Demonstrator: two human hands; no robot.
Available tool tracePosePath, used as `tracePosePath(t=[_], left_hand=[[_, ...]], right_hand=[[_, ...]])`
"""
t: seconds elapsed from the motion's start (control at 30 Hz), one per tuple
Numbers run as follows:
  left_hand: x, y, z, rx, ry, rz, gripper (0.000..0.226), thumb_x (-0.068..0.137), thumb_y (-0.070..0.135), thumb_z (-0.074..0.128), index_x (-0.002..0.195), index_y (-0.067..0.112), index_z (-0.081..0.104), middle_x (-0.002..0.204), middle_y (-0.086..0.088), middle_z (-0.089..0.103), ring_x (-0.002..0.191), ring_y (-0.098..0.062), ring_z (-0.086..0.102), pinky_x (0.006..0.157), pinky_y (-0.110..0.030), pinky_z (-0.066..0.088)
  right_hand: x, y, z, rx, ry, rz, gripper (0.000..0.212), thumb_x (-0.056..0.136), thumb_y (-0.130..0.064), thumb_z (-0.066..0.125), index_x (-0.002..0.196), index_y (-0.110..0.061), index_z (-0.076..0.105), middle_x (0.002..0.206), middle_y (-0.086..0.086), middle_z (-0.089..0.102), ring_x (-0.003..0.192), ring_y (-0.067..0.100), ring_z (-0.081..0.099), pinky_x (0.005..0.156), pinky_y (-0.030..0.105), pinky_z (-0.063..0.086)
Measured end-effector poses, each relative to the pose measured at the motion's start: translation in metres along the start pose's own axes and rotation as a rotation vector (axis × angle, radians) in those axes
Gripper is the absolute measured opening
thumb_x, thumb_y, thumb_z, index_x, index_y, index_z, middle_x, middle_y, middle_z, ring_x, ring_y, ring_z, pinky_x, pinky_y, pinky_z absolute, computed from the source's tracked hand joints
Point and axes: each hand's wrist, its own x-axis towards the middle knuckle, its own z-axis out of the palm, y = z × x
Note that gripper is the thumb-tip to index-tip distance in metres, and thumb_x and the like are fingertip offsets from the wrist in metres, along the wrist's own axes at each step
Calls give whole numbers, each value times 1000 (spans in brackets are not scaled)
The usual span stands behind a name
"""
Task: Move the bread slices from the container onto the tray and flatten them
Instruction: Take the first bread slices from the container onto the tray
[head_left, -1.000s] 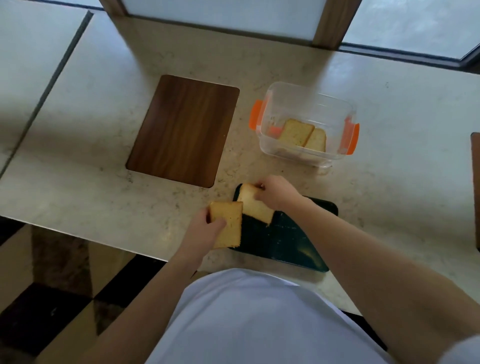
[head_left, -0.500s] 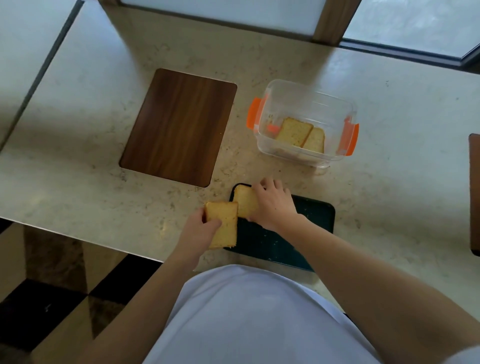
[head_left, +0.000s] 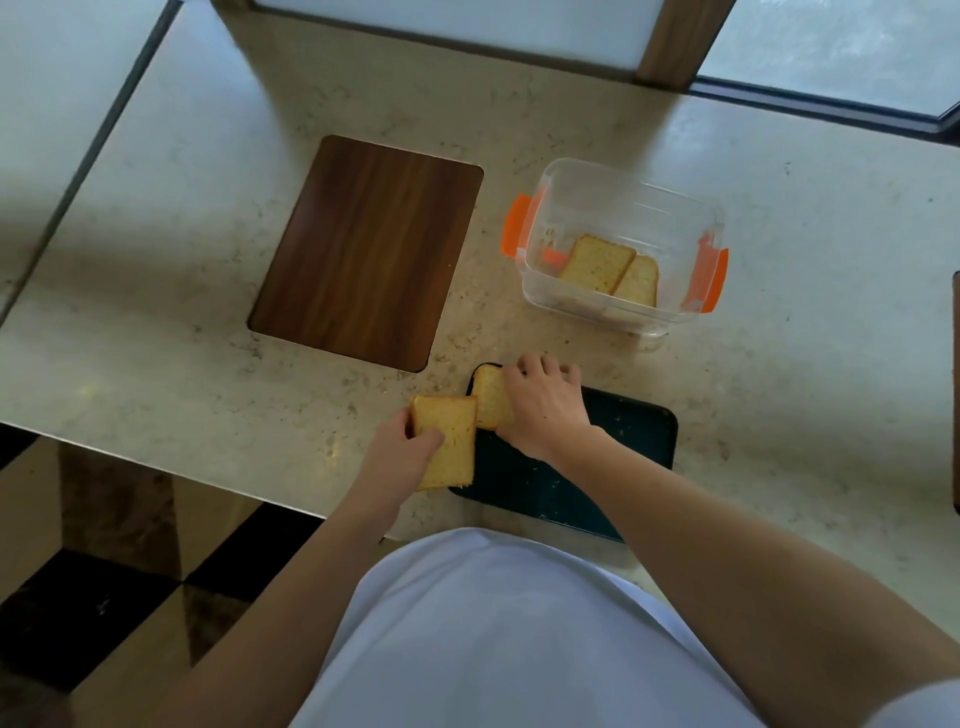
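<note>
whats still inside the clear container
Two bread slices lie in the clear container, one overlapping the other, so part of the lower slice is covered. Whether anything lies beneath them cannot be seen. Otherwise only the orange latches show.

One camera only, worn on the person's head, looking steeply down and forward across the stone counter (head_left: 779, 415). The tray (head_left: 623, 441) sits close at 6 o'clock, the window frame (head_left: 670, 47) far at 12.
</note>
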Motion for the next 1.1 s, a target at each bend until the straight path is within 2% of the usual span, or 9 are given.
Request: tracePosePath(t=[0.2, 0.27, 0.37, 0.53, 0.67, 0.77, 0.87, 1.0, 1.1], left_hand=[[-3, 5, 7, -240, -39, -110, 36, 93, 14, 61, 128, 17, 52, 122, -9, 62, 108, -29, 62, 92, -55, 54], [-4, 8, 14, -488, -21, -156, 41, 94, 3, 58, 133, 14, 49, 122, -9, 61, 109, -30, 61, 86, -53, 56], [-3, 13, 26, -711, 53, -167, 46, 92, -8, 56, 127, 20, 43, 116, -6, 55, 105, -28, 59, 72, -45, 57], [-5, 17, 38, -659, 49, -64, 50, 91, -10, 57, 127, 22, 41, 118, -2, 51, 106, -25, 57, 67, -40, 61], [-10, 8, 44, -561, -19, -76, 42, 92, -4, 60, 123, 17, 41, 122, -8, 51, 111, -29, 59, 79, -49, 61], [-12, -3, 43, -317, -28, -90, 32, 93, 5, 61, 117, 14, 43, 119, -10, 53, 107, -27, 61, 68, -36, 61], [-12, -19, 40, -12, 8, -41, 24, 92, 7, 57, 114, 12, 50, 118, -11, 57, 101, -23, 61, 75, -37, 58], [-12, -31, 40, 292, 58, 60, 32, 91, 8, 57, 123, 3, 55, 116, -8, 56, 94, -18, 56, 74, -28, 45], [-12, -31, 42, 377, 59, 87, 38, 91, 9, 56, 128, -1, 54, 117, -9, 54, 95, -18, 54, 73, -25, 42]], right_hand=[[-16, 5, -11, 313, 72, 125, 74, 78, -53, 73, 140, -22, 47, 139, 4, 46, 129, 27, 42, 108, 51, 31], [-32, 8, -16, 617, 118, 231, 60, 86, -50, 68, 135, -21, 52, 130, 0, 53, 117, 19, 52, 99, 41, 43], [-56, 9, -20, 1105, -69, 412, 55, 90, -49, 67, 133, -18, 53, 113, -5, 65, 93, 9, 67, 80, 31, 59], [-83, 9, -13, 1612, -213, 545, 35, 93, -25, 72, 123, -11, 61, 104, 10, 77, 89, 18, 77, 80, 36, 63], [-92, 10, -4, 1645, -171, 572, 25, 92, -16, 71, 116, -12, 64, 101, 12, 78, 88, 20, 77, 82, 36, 63], [-98, 13, 6, 1576, -165, 642, 21, 93, -15, 70, 113, -15, 63, 101, 12, 76, 86, 19, 77, 80, 34, 63], [-99, 15, 18, 1528, -160, 703, 23, 96, -13, 64, 118, -11, 59, 103, 14, 74, 92, 25, 75, 83, 38, 62], [-92, 11, 30, 1387, -151, 696, 27, 97, -20, 61, 122, -12, 58, 107, 7, 69, 95, 17, 70, 80, 33, 61], [-88, 8, 34, 1296, -139, 656, 24, 94, -26, 62, 117, -19, 59, 103, 0, 68, 93, 15, 68, 86, 41, 61]])
